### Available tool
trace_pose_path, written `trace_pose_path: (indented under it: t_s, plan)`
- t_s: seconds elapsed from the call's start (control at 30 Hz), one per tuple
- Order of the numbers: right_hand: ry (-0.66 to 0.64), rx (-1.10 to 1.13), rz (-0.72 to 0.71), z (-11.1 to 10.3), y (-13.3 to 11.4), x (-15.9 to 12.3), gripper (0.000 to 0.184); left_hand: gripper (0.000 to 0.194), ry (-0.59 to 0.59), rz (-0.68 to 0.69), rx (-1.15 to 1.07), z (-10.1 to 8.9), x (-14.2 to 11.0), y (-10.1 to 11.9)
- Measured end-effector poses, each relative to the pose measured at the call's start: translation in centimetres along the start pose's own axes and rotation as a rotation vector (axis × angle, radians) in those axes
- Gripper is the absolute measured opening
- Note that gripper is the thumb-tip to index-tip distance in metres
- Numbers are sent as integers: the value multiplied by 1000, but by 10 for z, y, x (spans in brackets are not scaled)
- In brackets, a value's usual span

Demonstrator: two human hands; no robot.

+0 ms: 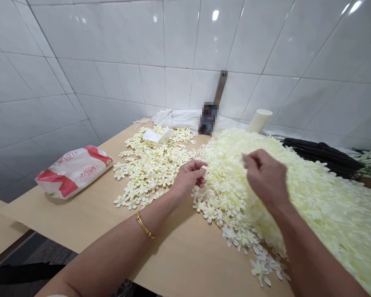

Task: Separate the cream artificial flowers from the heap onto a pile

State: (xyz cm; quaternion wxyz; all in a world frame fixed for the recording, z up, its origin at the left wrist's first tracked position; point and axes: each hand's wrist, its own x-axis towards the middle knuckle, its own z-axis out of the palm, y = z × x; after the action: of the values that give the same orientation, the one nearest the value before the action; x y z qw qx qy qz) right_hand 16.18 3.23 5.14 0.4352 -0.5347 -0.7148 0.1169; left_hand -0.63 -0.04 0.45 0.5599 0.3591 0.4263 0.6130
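My left hand (189, 176) is closed in a pinch at the middle of the table, over the gap between two groups of pale flowers. A small white artificial flower, mostly hidden, shows at its fingertips. To the right, my right hand (267, 178) hovers over the large heap of pale yellow artificial flowers (324, 214), its fingers curled together. What it holds, if anything, is blurred and I cannot make it out. Left of my left hand lies a flatter spread of similar flowers (160, 161) with yellow centres.
A red and white tissue pack (80, 171) lies on the wooden table (179, 247) at left. A white paper (157, 135) rests on the flower spread. Along the tiled wall stand a blurred-out phone-like object (208, 119), a cream cylinder (259, 121) and a black bag (323, 154).
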Motion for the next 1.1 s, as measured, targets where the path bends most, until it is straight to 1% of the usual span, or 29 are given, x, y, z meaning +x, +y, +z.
trace_pose_path:
  t_s: [0.03,0.1,0.13,0.17,0.2,0.33,0.4,0.47,0.53,0.63,0.67,0.7,0.8,0.87,0.97,1.1]
  plan:
    - [77,-162,-48,-8,5,5,14,12,-12,-4,-5,0,0,0]
    - [198,-405,-73,-19,13,11,11,14,-24,-10,-11,0,0,-1]
    - [210,-448,-82,-20,14,12,12,13,-22,-13,-15,0,0,-1]
    - [186,-426,-99,-18,14,11,13,13,-20,-18,-24,0,0,-1]
    - [123,-347,-133,-15,11,8,15,12,-21,-29,-42,0,0,-1]
    - [-264,133,-356,13,-10,-9,18,10,-65,-126,-171,1,0,2]
    - [-356,265,-398,25,-16,-15,19,6,-108,-181,-241,0,1,3]
    - [-363,343,-359,33,-16,-18,16,4,-165,-224,-278,-1,1,2]
    - [-327,384,-270,36,-12,-18,13,5,-209,-255,-282,-1,1,2]
    - [-313,395,-95,38,-6,-16,17,10,-219,-285,-295,-1,1,2]
    - [-321,400,-58,39,-5,-16,18,9,-217,-290,-306,-1,1,2]
    - [-335,408,-47,39,-5,-16,17,8,-213,-288,-320,-1,1,2]
    - [-358,427,-138,38,-7,-17,13,2,-182,-270,-340,1,0,4]
    - [-354,423,-162,37,-10,-18,11,3,-164,-280,-322,3,-1,4]
    - [-343,443,-101,37,-11,-19,19,12,-161,-298,-288,5,-3,2]
    - [-372,524,-11,40,-10,-19,28,19,-162,-245,-248,5,-3,-1]
